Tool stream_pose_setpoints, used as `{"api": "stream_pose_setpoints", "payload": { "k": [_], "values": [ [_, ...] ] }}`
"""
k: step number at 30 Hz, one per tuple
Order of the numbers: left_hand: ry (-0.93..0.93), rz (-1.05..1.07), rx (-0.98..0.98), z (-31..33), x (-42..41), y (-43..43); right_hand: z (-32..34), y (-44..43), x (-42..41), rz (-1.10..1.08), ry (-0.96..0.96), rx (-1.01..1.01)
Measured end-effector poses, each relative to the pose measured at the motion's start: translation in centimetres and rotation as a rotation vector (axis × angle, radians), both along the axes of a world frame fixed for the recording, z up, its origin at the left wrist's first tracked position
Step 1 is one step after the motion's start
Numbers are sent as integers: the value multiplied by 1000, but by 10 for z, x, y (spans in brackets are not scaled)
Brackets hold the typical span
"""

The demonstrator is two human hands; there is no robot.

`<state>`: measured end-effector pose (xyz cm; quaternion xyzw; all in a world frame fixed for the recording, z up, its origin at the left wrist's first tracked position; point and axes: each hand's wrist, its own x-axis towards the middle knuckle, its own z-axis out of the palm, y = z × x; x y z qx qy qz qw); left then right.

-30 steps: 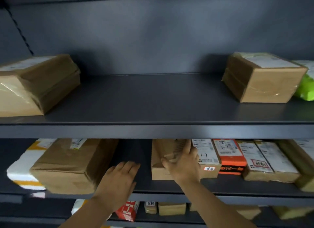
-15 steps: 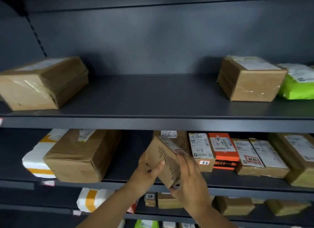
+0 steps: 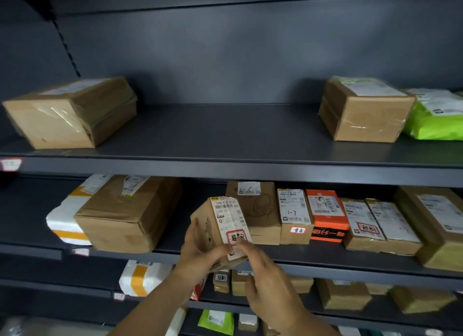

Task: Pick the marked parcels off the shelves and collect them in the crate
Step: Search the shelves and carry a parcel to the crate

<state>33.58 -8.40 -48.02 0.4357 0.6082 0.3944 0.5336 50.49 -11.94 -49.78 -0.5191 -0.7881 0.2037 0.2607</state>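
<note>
Two hands hold one small brown parcel (image 3: 220, 231) clear of the middle shelf (image 3: 325, 259), just in front of its front edge: the left hand (image 3: 198, 254) cups the box's left side and underside with fingers wrapped around it, while the right hand (image 3: 265, 275) pinches its lower right corner, fingertips (image 3: 241, 246) partly covering a red-bordered sticker (image 3: 236, 236) below the white shipping label. That sticker appears to be the mark the task calls for, so this parcel looks picked but not yet delivered; the crate is nowhere in view, and how many parcels it already holds cannot be told. Work likely remains, since a tan carton (image 3: 360, 229) farther right along the same shelf carries a similar red-bordered sticker, and a smaller red-edged tag shows on the labelled box (image 3: 294, 216) beside the orange-and-black package (image 3: 327, 216). On the upper shelf (image 3: 225, 135), a taped carton (image 3: 72, 112) sits toward the left end, another carton (image 3: 363, 110) and a green mailer (image 3: 436, 115) toward the right end, none showing a mark from this angle. Lower shelves are dim, their parcels half hidden behind the forearms, and most label print is too small to read.
</note>
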Motion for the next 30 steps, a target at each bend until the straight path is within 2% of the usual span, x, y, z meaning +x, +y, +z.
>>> {"api": "stream_pose_setpoints", "payload": {
  "k": [3,7,12,17,25,30],
  "values": [
    [82,88,32,0,-14,1,-2,7,-4,-81,52,14],
    [216,238,51,1,-37,6,-5,21,4,-185,-1,-12],
    [282,243,16,4,-60,15,-7,40,10,-225,-95,-25],
    [279,226,16,-3,-64,27,-11,64,14,-246,-198,-66],
    [222,235,46,-9,-73,55,-26,119,1,-179,-532,-69],
    [208,231,14,-9,-83,71,-51,127,-5,-179,-591,-71]
  ]
}}
